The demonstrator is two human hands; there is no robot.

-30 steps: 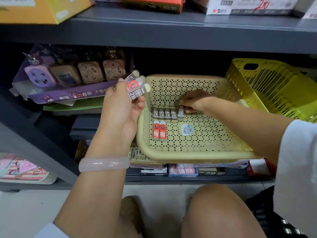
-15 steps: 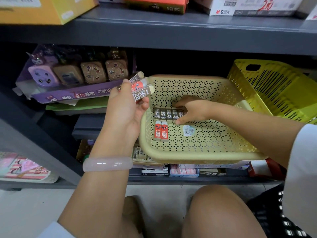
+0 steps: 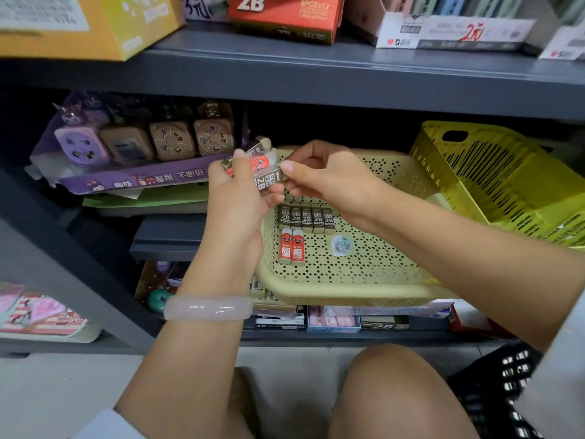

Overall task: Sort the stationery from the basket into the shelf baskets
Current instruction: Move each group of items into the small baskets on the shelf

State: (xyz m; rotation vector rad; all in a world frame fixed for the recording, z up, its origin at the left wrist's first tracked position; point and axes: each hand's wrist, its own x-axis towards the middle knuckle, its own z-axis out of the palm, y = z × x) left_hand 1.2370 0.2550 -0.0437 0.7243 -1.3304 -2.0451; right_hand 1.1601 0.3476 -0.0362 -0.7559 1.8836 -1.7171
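Two bare hands meet above the left rim of a beige perforated basket (image 3: 364, 289) that sits on a dark grey shelf (image 3: 316, 77). Left hand (image 3: 237, 198): fingers curled round a small fan of erasers (image 3: 262, 166), comprising at least one red-sleeved piece and brown-sleeved pieces, the nearest marked "2B". Right hand (image 3: 329, 182): thumb and forefinger pinch the right end of the nearest brown 2B eraser (image 3: 269, 182), which is also held in the left hand's grip; the remaining fingers are loosely curled. A pale pink bangle (image 3: 207, 308) circles the left wrist.

Basket floor: five brown 2B erasers (image 3: 306, 218) lie side by side in a row, touching one another, toward the left side. Two red erasers (image 3: 292, 250) lie side by side just in front of that row. A round white sticker (image 3: 341, 245) lies to the right of the red pair, near but apart.

Surroundings: a yellow slotted basket (image 3: 506, 185) stands tilted just to the right of the beige one, on the same shelf. A purple display tray of sharpeners (image 3: 142, 147) sits to the left, behind the left hand. Boxed goods occupy the shelf above, including a red box marked "2B" (image 3: 285, 14) and a yellow box (image 3: 95, 23). Further packets lie beneath the beige basket. Both knees of the person appear at the lower edge.
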